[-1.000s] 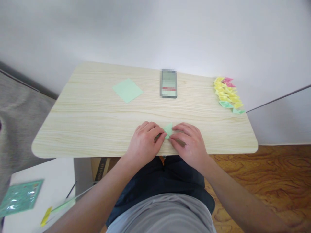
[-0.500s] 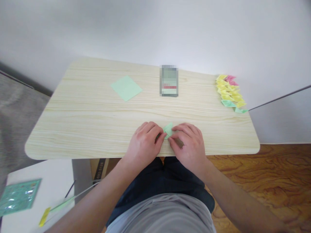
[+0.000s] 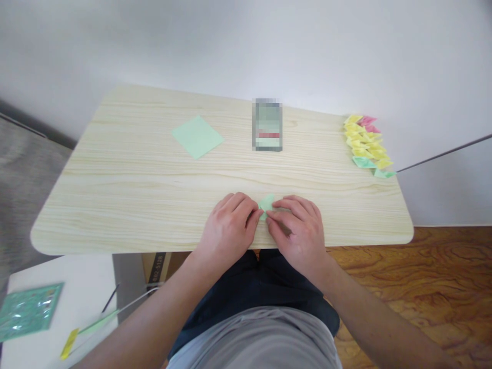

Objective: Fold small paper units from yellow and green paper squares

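Note:
A small folded piece of light green paper (image 3: 266, 203) lies near the front edge of the table, between my two hands. My left hand (image 3: 232, 221) pinches its left side with thumb and index finger. On the other side, my right hand (image 3: 299, 225) grips the right edge, its fingertips pressed on the paper. Parts of the folds are hidden under the fingertips. Farther back on the left lies a flat square sheet of green paper (image 3: 198, 137).
Several folded paper pieces, yellow (image 3: 363, 141), pink (image 3: 369, 124) and green (image 3: 364, 162), stand grouped at the table's right end. A blurred-out phone-like device (image 3: 268, 125) lies at the back middle. Left and below, a white surface (image 3: 86, 287) holds a green plastic packet (image 3: 31, 310).
The right fingertips have shifted slightly on the folded paper, and its visible outline looks a little different. The camera view has moved slightly; the other things stay in place.

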Motion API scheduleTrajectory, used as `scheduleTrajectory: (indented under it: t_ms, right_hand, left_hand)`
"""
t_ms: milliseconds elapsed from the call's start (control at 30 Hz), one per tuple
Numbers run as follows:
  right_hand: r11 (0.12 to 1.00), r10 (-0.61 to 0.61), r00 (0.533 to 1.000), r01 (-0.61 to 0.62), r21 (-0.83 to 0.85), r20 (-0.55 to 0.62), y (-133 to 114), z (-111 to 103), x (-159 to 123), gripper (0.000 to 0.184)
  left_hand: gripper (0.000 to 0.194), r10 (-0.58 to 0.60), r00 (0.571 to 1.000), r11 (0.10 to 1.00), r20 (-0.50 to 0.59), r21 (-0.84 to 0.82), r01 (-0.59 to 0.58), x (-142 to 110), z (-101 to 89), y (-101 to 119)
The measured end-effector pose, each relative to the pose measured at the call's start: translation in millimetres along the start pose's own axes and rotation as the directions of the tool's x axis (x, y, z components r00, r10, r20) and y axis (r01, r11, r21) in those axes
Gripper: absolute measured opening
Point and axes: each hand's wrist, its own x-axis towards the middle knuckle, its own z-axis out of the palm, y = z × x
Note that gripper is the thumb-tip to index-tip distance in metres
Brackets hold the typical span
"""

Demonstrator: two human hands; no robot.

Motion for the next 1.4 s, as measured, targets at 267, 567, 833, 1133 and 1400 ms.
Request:
scheduleTrajectory:
  t_ms: [267, 567, 833, 1133, 1400]
  right_hand:
    - [1.0, 0.008, 1.0, -0.008, 0.009, -0.022, -1, 2, 0, 0.009]
    - [0.998, 0.063, 0.997, -0.063, -0.012, -0.035, -5, 4, 1, 0.004]
    - [0.998, 0.065, 0.998, -0.065, -0.018, -0.023, -7, 5, 2, 0.011]
    - [0.997, 0.073, 0.997, -0.073, -0.019, -0.02, -9, 5, 1, 0.013]
    - [0.997, 0.071, 0.997, -0.071, -0.009, 0.005, -8, 3, -1, 0.018]
  left_hand:
    - [0.015, -0.007, 1.0, 1.0, 0.018, 0.003, 0.007, 2, -0.9, 1]
    - [0.015, -0.015, 1.0, 1.0, 0.024, -0.01, 0.015, 1, -1.2, 1]
    - [0.014, -0.03, 0.999, 1.0, -0.017, 0.001, 0.03, 0, -1.4, -2]
    - [0.011, -0.003, 0.999, 1.0, -0.045, 0.001, 0.003, -7, -7.4, -1]
    - [0.015, -0.025, 0.997, 0.998, -0.075, 0.064, 0.03, -14, -9.3, -1]
